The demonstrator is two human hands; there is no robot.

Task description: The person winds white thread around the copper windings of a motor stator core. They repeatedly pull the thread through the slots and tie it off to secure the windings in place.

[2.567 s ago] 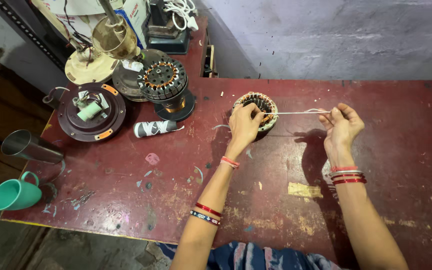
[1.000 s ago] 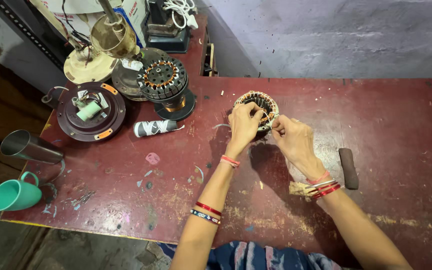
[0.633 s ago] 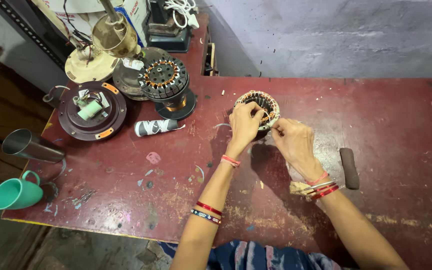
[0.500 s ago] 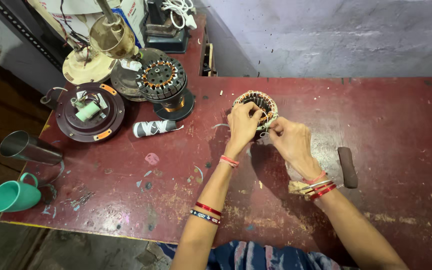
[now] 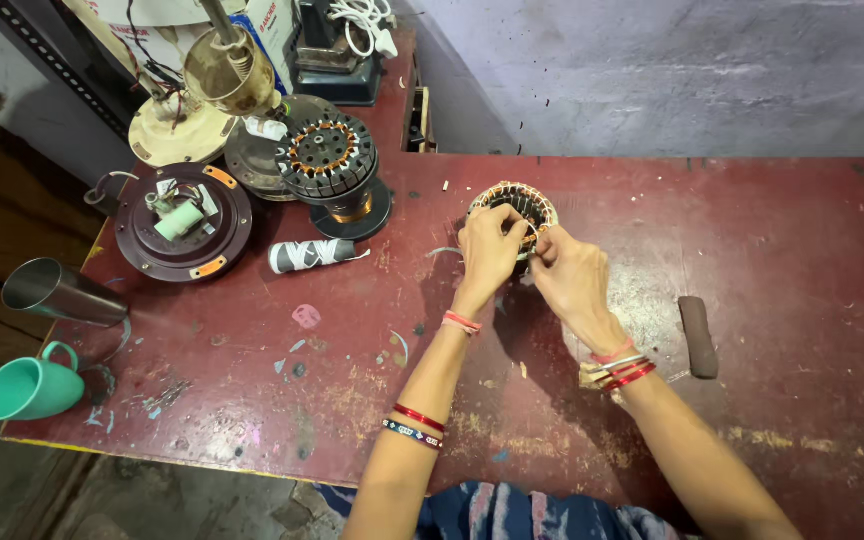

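So the small wound stator (image 5: 515,207), the ring with copper coils around its slots, is sitting toward the back of the red surface (image 5: 772,240), roughly in the middle. Our left hand (image 5: 488,250) is closed over its near rim and steadying it, and our right hand (image 5: 570,276) is pinched on something thin at the right edge. It looks like a strand of thread or wire, but it's too fine for us to say which.

If we're lacing or tucking the winding, we'd say keep the left grip firm so the ring doesn't rotate, and pull the strand along the coil rather than across it so the enamel doesn't get scraped. Short, even tugs probably beat one big yank.

Around it: a dark oblong block (image 5: 697,336) lies to the right, well apart. To the left are a bigger stator on a stand (image 5: 329,160), a black and white roll (image 5: 307,255), a round motor cover (image 5: 184,222), a steel tumbler (image 5: 60,292) and a teal mug (image 5: 30,385).
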